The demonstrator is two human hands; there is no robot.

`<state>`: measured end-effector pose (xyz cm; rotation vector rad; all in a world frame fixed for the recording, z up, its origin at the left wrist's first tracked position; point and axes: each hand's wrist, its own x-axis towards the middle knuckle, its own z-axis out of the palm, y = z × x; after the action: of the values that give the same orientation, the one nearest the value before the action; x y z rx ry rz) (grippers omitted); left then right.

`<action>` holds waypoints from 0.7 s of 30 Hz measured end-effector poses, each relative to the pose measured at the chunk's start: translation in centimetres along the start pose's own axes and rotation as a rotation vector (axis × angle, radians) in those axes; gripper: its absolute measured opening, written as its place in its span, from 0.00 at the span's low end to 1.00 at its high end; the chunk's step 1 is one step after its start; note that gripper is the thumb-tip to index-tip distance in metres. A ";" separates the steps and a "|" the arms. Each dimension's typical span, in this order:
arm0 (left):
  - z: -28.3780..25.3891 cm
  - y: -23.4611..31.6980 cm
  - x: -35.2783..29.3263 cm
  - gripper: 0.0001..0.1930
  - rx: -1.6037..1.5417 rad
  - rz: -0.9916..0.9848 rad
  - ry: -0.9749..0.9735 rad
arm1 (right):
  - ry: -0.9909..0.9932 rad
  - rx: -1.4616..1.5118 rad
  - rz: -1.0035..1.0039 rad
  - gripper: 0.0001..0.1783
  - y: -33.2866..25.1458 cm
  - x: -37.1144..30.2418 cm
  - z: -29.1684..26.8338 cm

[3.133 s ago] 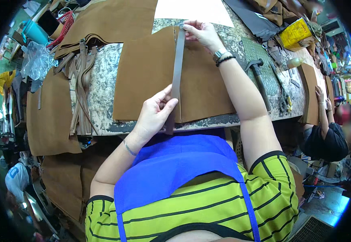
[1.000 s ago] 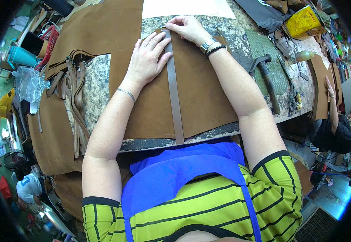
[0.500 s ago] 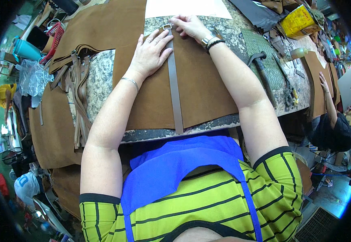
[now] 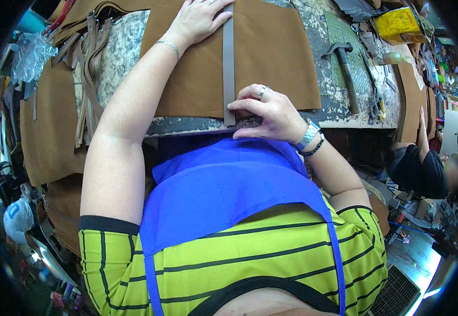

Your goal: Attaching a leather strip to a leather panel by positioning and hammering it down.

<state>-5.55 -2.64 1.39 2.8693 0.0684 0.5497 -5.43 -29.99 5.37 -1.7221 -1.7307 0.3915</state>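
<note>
A brown leather panel [image 4: 276, 58] lies flat on the worn worktable [image 4: 305, 120], close to its front edge. Down its middle runs a long grey strap [image 4: 229, 63], its near end reaching past the panel's lower edge. At the far part of the strap, my left hand [image 4: 200, 21] rests flat on the leather, fingers spread, with its thumb against the strap. My right hand [image 4: 279, 113] is at the strap's near end. Its index fingertip touches the strap's right side, while the thumb is held apart lower down. The strap's far end is out of view.
Right of the panel lie a hammer [image 4: 347, 73], a green textured mat [image 4: 336, 37] and a small bottle [image 4: 390, 57]. Several leather straps [image 4: 88, 79] hang over the table's left side. A yellow bag [image 4: 400, 25] sits at the far right. Beyond it a co-worker's arm [image 4: 423, 137] reaches up.
My right hand has come from the buckle at the strap's far end down to its near end. My left hand stays on the leather. The view has shifted, so the buckle is out of sight.
</note>
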 end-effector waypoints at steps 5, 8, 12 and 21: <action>0.3 -0.1 -0.2 0.22 -0.013 0.026 0.056 | 0.103 -0.097 -0.094 0.11 -0.7 -0.1 1.7; 0.5 -0.1 -0.3 0.21 0.006 0.036 0.075 | 0.235 -0.092 -0.166 0.12 -1.7 0.3 0.5; 0.7 -0.1 -0.3 0.21 0.005 0.044 0.082 | 0.438 -0.162 -0.189 0.14 -3.1 0.6 -1.3; 0.7 -0.1 -0.2 0.21 0.014 0.059 0.111 | 0.291 -0.247 -0.179 0.12 -2.1 -1.4 1.7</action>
<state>-5.46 -2.68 0.61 2.8599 0.0057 0.7225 -8.21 -31.09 5.09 -1.6749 -1.7513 -0.1532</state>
